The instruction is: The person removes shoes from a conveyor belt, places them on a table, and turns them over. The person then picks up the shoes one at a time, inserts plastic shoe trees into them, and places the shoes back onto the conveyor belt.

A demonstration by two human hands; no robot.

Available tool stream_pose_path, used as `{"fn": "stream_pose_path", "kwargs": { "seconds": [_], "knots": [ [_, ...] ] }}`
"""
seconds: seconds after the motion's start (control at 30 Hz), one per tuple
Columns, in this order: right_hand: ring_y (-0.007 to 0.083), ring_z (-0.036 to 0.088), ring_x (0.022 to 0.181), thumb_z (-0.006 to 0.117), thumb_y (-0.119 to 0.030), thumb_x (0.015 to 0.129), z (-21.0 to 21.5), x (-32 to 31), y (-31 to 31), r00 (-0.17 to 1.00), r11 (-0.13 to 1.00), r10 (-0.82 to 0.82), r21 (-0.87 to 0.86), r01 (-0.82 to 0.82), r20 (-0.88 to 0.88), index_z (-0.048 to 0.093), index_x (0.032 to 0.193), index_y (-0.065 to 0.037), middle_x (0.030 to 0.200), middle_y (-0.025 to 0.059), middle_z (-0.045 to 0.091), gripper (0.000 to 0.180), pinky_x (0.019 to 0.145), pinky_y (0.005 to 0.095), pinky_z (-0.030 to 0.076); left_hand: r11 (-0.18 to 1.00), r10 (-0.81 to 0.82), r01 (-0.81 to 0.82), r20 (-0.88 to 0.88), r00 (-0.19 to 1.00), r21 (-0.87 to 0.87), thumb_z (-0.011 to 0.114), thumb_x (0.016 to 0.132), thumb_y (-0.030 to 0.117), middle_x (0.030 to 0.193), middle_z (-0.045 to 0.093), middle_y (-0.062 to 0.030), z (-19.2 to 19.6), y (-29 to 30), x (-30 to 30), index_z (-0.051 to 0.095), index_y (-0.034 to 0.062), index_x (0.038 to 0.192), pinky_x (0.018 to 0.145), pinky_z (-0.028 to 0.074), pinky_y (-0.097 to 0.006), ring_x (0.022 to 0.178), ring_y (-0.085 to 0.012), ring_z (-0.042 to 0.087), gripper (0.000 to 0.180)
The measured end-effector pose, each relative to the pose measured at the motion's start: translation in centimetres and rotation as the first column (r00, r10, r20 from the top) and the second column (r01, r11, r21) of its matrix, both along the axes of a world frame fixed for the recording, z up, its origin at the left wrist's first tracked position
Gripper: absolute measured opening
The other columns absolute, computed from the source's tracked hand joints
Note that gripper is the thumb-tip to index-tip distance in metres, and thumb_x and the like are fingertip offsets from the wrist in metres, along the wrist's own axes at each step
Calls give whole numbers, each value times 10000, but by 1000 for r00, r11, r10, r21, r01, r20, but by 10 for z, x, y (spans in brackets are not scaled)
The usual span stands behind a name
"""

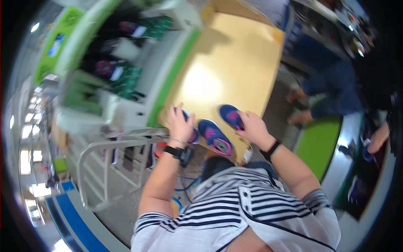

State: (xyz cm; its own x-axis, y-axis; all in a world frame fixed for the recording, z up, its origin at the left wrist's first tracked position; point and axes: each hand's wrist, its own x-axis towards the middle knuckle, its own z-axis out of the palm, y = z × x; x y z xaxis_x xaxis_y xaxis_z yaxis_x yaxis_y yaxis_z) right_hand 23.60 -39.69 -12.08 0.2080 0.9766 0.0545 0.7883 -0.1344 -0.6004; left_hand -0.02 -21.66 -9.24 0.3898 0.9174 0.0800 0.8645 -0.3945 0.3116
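The right hand (254, 128) pinches 1 blue shoe (229, 116); the left hand (180, 125) covers another shoe (194, 137), but I cannot tell its grip; a middle shoe (213, 135) sits between them at the table's (241, 63) near end; 2 seem in hand, 1 left untouched.

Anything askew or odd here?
Nothing stands out. The left hand is on the left shoe, the right hand at the right shoe; the middle shoe lies between. No spill or damage shows, though blur hides detail.
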Motion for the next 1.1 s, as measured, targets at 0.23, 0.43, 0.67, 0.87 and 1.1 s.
{"fn": "stream_pose_path", "kwargs": {
  "seconds": [0.23, 0.43, 0.67, 0.87, 1.1],
  "knots": [
    [409, 522, 1110, 835, -195, 714, -36, -25, -17, 982, 979, -161, 111, 171, -96, 517, 1281, -15, 1162, 219, 542, 674, 977, 469, 438, 957, 234, -130, 428, 873, -258, 750, 758, 195, 1504, 268, -334, -95, -40, -28, 415, 87, 1399, 1150, 363, -434, 1380, -493, 366, 732],
    [414, 526, 1109, 829, -240, 726, -31, -30, -16, 981, 984, -149, 77, 158, -121, 499, 1300, -37, 1139, 215, 525, 692, 934, 470, 466, 938, 296, -218, 290, 910, -271, 740, 777, 213, 1570, 213, -261, -92, -37, -33, 373, 200, 1432, 1022, 483, -506, 1187, -515, 557, 752],
    [410, 524, 1110, 828, -251, 725, -41, -23, -9, 979, 983, -156, 79, 166, -129, 490, 1317, -37, 1150, 212, 518, 715, 941, 471, 466, 911, 329, -267, 164, 930, -313, 748, 785, 252, 1587, 191, -235, -91, -31, -21, 327, 223, 1471, 1001, 494, -516, 1175, -499, 574, 805],
    [410, 507, 1144, 833, -253, 722, -42, -24, -13, 971, 979, -182, 64, 194, -157, 479, 1338, -37, 1180, 216, 508, 742, 972, 473, 450, 915, 312, -252, 156, 937, -314, 751, 791, 282, 1598, 178, -233, -93, -29, -28, 309, 214, 1486, 1015, 487, -511, 1210, -488, 559, 827],
    [415, 507, 1150, 832, -251, 725, -43, -24, -15, 965, 973, -214, 51, 224, -154, 469, 1347, -50, 1188, 217, 507, 748, 973, 474, 451, 907, 302, -236, 150, 941, -348, 748, 788, 283, 1570, 197, -257, -85, -30, -27, 323, 166, 1475, 1054, 462, -481, 1224, -486, 541, 817]
  ]
}}
